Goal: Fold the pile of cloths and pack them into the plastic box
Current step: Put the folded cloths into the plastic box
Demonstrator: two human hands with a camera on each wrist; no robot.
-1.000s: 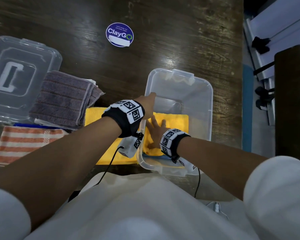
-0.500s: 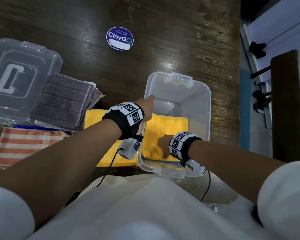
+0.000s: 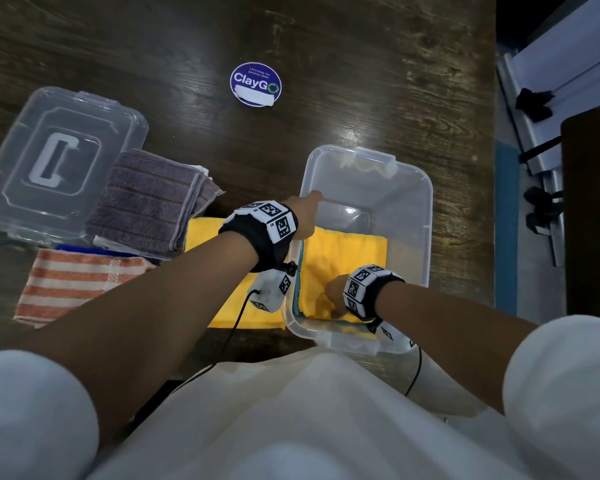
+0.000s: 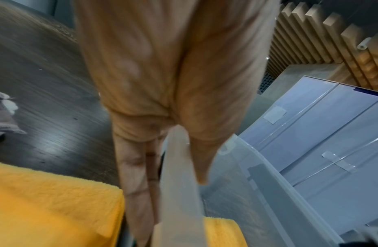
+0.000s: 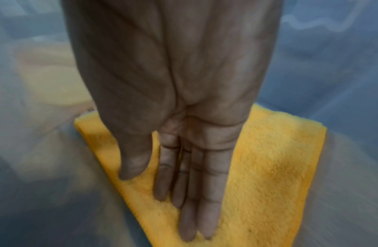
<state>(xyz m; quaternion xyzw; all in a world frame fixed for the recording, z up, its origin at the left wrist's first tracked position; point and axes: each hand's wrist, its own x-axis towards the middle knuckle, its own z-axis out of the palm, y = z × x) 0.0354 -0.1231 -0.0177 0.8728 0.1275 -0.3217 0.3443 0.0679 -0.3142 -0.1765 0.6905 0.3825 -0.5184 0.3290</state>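
Atop yellow cloth (image 3: 347,258), R hand (image 3: 333,299) fingers flat; L hand (image 3: 307,213) grips rim of box (image 3: 426,216), lengthwise front-back.

The plastic box (image 3: 409,216) and the lid (image 3: 21,188) are clear, smooth plastic with a soft gloss, the box walls slightly milky. The yellow cloth (image 5: 268,158) in the box is a matt, fluffy pile, the grey towel (image 3: 146,199) is ribbed terry, and the orange-and-white cloth (image 3: 73,282) looks a flatter weave. The table (image 3: 361,81) is dark wood with visible grain and a shiny finish that catches the light.
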